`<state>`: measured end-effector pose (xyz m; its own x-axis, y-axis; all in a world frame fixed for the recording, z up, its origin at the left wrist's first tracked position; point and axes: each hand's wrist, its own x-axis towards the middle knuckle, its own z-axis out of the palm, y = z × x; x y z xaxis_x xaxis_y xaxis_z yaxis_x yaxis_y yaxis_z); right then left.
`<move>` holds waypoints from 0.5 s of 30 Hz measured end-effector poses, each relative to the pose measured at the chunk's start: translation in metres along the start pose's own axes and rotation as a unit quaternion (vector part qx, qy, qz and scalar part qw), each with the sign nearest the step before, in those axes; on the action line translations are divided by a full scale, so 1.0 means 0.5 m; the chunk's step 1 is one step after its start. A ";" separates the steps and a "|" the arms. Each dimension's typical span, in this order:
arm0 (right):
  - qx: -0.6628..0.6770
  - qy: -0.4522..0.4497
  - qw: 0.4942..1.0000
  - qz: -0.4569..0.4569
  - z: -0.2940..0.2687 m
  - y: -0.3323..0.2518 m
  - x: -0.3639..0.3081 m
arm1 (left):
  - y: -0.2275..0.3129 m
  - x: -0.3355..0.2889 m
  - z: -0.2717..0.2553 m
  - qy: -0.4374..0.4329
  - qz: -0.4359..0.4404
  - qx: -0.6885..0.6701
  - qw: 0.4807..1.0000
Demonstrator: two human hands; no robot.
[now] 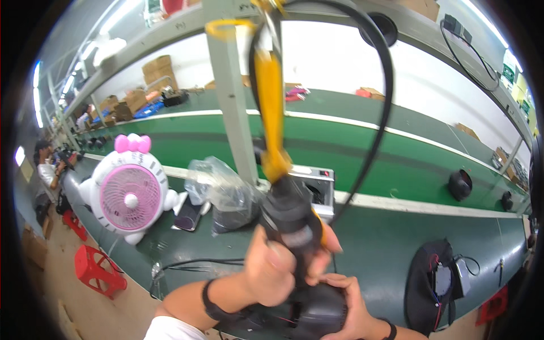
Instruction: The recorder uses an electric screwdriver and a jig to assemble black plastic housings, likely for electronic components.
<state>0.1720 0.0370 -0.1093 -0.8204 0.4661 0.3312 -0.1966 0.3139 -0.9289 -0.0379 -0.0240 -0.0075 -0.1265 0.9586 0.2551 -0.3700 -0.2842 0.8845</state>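
My left hand [271, 275] is wrapped round an electric screwdriver [289, 212], a black tool held upright. A yellow hanger [269, 102] rises from its top, and a black cable [388, 85] loops to the right. Below it, my right hand [352, 309] grips the right side of a black rounded plastic housing [320, 311]. A thin red wire shows by the housing. The screwdriver's lower end is hidden behind my left hand, so I cannot tell whether it touches the housing.
A pink and white fan [130, 190], a phone [188, 215] and a clear plastic bag [224, 195] are on the left of the bench. A black cover with wired parts [430, 286] lies right. Behind runs a green conveyor [351, 150] past a grey post [229, 96]. A person sits far left.
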 end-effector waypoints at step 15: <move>0.139 -0.012 0.986 0.094 0.048 -0.090 -0.028 | 0.027 -0.046 0.005 -0.195 -0.010 -0.063 0.979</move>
<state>0.1794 -0.0032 -0.0761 -0.8682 0.4735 0.1485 -0.1770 -0.0158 -0.9841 -0.0378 -0.0501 -0.0003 0.2347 0.8906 0.3895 -0.4825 -0.2411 0.8421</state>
